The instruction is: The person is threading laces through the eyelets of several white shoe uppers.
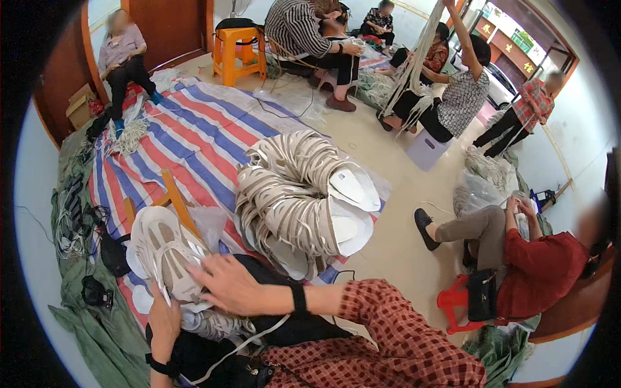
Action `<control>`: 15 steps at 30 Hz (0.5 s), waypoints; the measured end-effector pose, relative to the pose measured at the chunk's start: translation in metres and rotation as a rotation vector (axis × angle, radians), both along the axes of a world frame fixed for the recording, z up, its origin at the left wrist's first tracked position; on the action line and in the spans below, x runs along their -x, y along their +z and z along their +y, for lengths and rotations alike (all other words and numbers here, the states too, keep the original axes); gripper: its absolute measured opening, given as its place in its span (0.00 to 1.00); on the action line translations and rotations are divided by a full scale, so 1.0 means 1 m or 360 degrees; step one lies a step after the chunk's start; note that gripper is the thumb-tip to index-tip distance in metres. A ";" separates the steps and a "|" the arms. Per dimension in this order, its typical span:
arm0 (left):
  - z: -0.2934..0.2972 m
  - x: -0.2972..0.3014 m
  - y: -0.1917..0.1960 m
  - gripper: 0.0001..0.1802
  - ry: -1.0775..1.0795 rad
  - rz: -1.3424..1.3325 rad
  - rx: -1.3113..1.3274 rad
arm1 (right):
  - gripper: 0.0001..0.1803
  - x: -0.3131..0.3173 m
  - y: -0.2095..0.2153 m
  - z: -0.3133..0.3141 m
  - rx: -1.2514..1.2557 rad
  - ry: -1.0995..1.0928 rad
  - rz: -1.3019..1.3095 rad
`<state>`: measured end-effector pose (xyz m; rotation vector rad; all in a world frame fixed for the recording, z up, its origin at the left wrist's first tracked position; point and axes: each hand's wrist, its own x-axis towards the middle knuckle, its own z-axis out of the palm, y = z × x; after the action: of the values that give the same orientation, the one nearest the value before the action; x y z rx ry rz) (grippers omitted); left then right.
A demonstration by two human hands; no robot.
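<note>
A beige and white shoe upper (165,249) lies in front of me at the lower left, its toe pointing away. My left hand (165,323) is closed on its near left edge, fingers and thumb pinching the material. Across its right side reaches my right hand (236,284), fingers stretched and spread, slightly blurred; its fingertips are over the upper. More pale uppers (217,323) lie in a bunch beneath my hands. A long white lace (242,344) trails over my lap below my right wrist. Beyond sits a curved stack of laced uppers (291,210).
A striped tarp (200,126) covers the floor, with a wooden frame (178,204) behind the upper. An orange stool (238,57) stands at the back. Several people sit around the room; one in red (546,275) is at the right, beside a red stool (456,301).
</note>
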<state>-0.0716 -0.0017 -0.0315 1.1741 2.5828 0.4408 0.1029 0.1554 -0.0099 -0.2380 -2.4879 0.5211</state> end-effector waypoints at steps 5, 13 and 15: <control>-0.019 -0.015 0.001 0.34 0.0088 -0.0083 0.0122 | 0.35 0.021 -0.053 0.006 0.0290 0.0150 -0.0424; -0.008 0.015 -0.010 0.35 -0.0174 -0.0087 -0.0112 | 0.23 0.002 -0.046 0.038 0.0299 0.0240 -0.0384; -0.023 0.001 0.002 0.32 -0.0216 -0.0044 -0.0393 | 0.25 -0.015 -0.034 0.036 0.0082 0.0420 -0.0218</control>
<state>-0.0728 -0.0249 -0.0290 1.4017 2.4579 0.7563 0.1181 0.1913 -0.0439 0.0380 -2.6580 0.6980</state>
